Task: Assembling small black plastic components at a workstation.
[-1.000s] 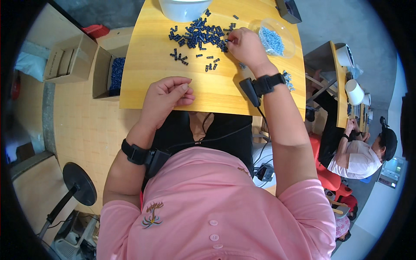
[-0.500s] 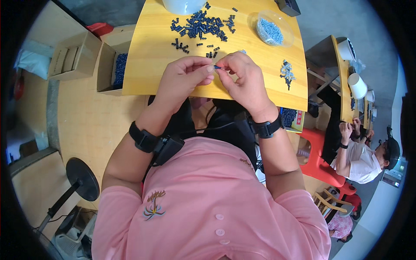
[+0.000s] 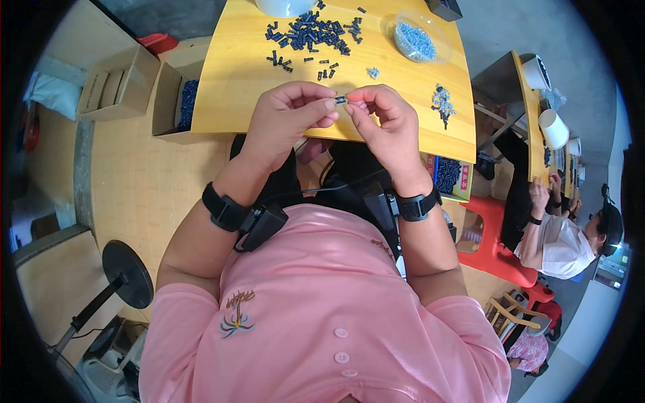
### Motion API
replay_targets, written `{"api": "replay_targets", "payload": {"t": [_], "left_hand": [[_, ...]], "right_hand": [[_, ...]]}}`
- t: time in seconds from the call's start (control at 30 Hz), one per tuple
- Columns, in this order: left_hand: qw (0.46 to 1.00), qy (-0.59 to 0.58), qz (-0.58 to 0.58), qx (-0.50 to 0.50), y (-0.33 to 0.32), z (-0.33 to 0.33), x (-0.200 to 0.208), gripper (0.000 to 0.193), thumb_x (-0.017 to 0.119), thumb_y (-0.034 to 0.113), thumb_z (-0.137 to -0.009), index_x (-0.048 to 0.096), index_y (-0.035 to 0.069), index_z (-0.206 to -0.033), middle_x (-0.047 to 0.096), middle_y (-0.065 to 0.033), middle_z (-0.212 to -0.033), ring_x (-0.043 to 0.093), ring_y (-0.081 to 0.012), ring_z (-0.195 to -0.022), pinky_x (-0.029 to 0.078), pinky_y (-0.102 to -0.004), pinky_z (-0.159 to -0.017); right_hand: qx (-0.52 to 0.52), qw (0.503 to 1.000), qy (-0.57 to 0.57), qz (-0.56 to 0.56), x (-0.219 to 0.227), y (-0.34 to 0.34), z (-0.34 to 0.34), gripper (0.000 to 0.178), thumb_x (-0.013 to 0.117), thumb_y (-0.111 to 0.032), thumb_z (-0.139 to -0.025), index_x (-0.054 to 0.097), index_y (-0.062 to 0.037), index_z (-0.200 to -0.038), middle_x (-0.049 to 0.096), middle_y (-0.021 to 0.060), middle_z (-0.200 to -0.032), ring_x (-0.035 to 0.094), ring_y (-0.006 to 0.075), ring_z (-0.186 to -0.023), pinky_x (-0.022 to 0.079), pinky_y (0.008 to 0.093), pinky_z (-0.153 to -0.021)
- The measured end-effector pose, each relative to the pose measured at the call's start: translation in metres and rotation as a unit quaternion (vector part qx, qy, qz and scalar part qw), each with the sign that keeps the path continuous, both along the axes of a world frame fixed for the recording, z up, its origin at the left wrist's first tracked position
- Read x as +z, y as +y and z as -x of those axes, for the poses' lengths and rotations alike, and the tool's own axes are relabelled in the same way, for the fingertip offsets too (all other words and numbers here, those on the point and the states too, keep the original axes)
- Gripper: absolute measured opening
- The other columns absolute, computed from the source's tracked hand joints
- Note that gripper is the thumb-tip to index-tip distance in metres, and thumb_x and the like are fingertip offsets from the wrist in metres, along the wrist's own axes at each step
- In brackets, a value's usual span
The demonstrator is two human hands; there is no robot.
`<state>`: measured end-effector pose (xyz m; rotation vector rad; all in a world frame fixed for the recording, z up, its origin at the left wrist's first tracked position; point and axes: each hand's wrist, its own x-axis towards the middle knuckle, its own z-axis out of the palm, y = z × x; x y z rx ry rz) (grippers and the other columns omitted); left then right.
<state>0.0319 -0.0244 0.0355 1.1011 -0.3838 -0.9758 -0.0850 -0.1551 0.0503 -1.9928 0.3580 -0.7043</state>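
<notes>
Over the table's near edge, my left hand (image 3: 290, 124) pinches a small dark cylindrical piece (image 3: 340, 99) between thumb and fingertips. The closed fingertips of my right hand (image 3: 390, 127) meet the right end of that piece; whatever they pinch is too small to make out. Beyond my hands lies a loose pile of similar small black pieces (image 3: 312, 33), with several strays nearer to me. A few tiny pale clear parts (image 3: 373, 72) sit just past my right hand. Farther right is a small cluster of clear and black parts (image 3: 443, 105).
A clear round tub (image 3: 415, 41) of pale blue parts stands on the yellow table (image 3: 228, 87), near a white bucket (image 3: 285, 5). Cardboard boxes (image 3: 121, 84) stand at left. A box of dark pieces (image 3: 447, 174) is under the right edge. Another person (image 3: 564, 235) sits at right.
My hands have drawn slightly apart, and more of the dark piece shows between the fingertips. My right hand has shifted a little right, uncovering the pale parts beyond it.
</notes>
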Motion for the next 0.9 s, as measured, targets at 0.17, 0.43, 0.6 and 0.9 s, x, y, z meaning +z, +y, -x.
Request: {"api": "replay_targets", "payload": {"t": [0.17, 0.43, 0.6, 0.9], "left_hand": [[1.000, -0.003, 0.000, -0.012, 0.001, 0.005, 0.000, 0.020, 0.065, 0.007, -0.084, 0.061, -0.002, -0.101, 0.065, -0.0088, -0.091, 0.065, -0.0145, -0.081, 0.054, -0.0232, -0.074], [0.996, 0.001, -0.053, -0.065, 0.000, 0.008, -0.009, 0.024, 0.065, 0.008, -0.085, 0.061, -0.003, -0.106, 0.065, -0.0088, -0.095, 0.063, -0.0120, -0.079, 0.053, -0.0230, -0.072], [0.995, -0.002, -0.068, -0.070, -0.001, 0.008, -0.008, 0.023, 0.065, 0.008, -0.085, 0.062, -0.002, -0.105, 0.065, -0.0075, -0.094, 0.063, -0.0112, -0.078, 0.053, -0.0222, -0.071], [0.992, -0.004, -0.103, -0.071, -0.003, 0.006, -0.015, 0.021, 0.066, 0.013, -0.085, 0.064, 0.000, -0.100, 0.064, -0.0049, -0.086, 0.060, -0.0099, -0.075, 0.050, -0.0212, -0.068]], "right_hand": [[-0.001, 1.000, 0.001, 0.004, 0.003, 0.004, 0.004, 0.010, 0.065, 0.000, -0.076, 0.064, 0.0011, -0.086, 0.059, 0.0071, -0.075, 0.056, 0.0127, -0.065, 0.046, 0.0237, -0.061], [0.000, 0.998, 0.035, 0.060, 0.004, 0.009, 0.010, 0.010, 0.065, -0.001, -0.077, 0.063, 0.0005, -0.087, 0.059, 0.0088, -0.075, 0.057, 0.0157, -0.064, 0.046, 0.0247, -0.060], [0.004, 0.993, 0.053, 0.103, 0.002, 0.010, 0.015, 0.017, 0.065, -0.003, -0.074, 0.062, -0.0010, -0.091, 0.059, 0.0121, -0.080, 0.059, 0.0260, -0.076, 0.048, 0.0322, -0.067], [0.023, 0.971, 0.043, 0.232, -0.008, 0.010, 0.014, 0.023, 0.066, -0.004, -0.071, 0.060, -0.0023, -0.093, 0.058, 0.0142, -0.089, 0.055, 0.0334, -0.088, 0.047, 0.0394, -0.075]]}}
